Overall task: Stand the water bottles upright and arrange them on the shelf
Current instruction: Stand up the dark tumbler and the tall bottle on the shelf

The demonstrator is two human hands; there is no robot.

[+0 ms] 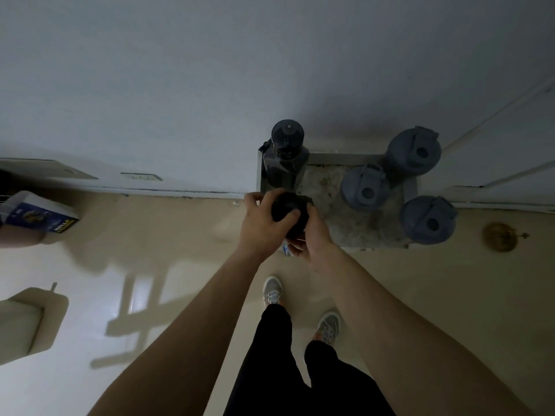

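Two hands clasping dark bottle, shelf beside

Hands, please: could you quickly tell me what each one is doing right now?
Left hand: closed on the top of the dark bottle.
Right hand: closed on the same bottle, lower down its side.

A blue and white box with yellow lettering is lying on the beige floor at the far left, near the white wall — a wall socket is sitting low on that wall. Grey sneakers and black trousers are showing below. A round brass-coloured object is resting on the floor at right — what it is cannot be told.
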